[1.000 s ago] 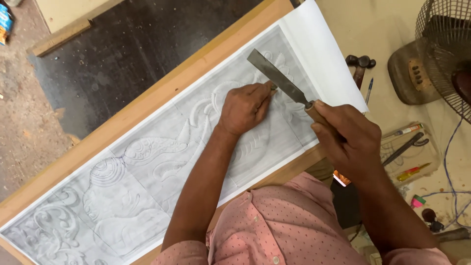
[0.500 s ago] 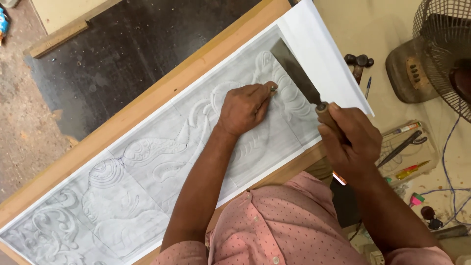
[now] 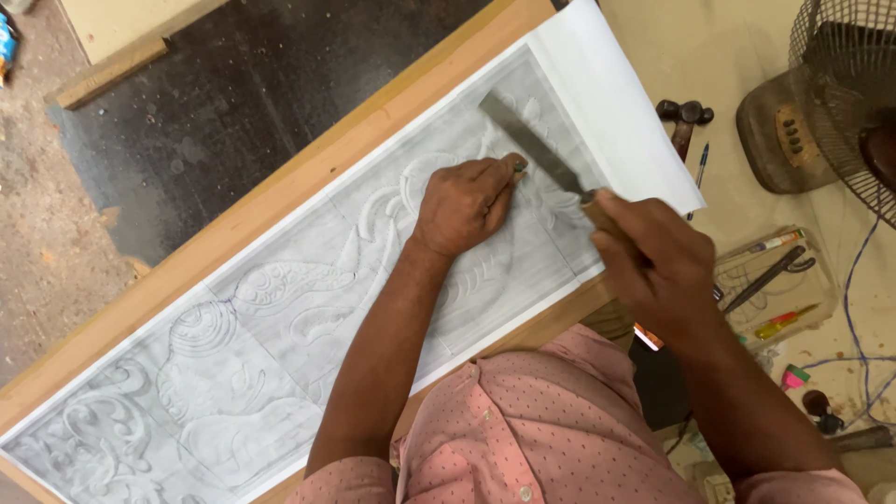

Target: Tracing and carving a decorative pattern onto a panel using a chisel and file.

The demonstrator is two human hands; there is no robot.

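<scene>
A long paper sheet [image 3: 280, 317] with a grey ornamental drawing lies on a wooden plank [image 3: 308, 177] that runs diagonally. My left hand [image 3: 464, 202] rests on the paper near its right end, fingers curled, with a small green-tipped object at the fingertips. My right hand [image 3: 653, 266] grips the handle of a flat steel chisel [image 3: 532, 145]. The blade lies across the drawing just beyond my left fingertips. Both forearms and my pink dotted shirt fill the lower frame.
A hammer [image 3: 683, 121] and a pen [image 3: 698, 166] lie on the floor right of the paper. A floor fan [image 3: 821, 103] stands at the top right. A board with tools [image 3: 775, 280] and loose wires lie at the right. A dark panel [image 3: 243, 103] lies beyond the plank.
My right hand shifted the chisel: the blade swung up toward the paper's right edge, then came back beside my left fingertips. My left hand stayed on the paper.
</scene>
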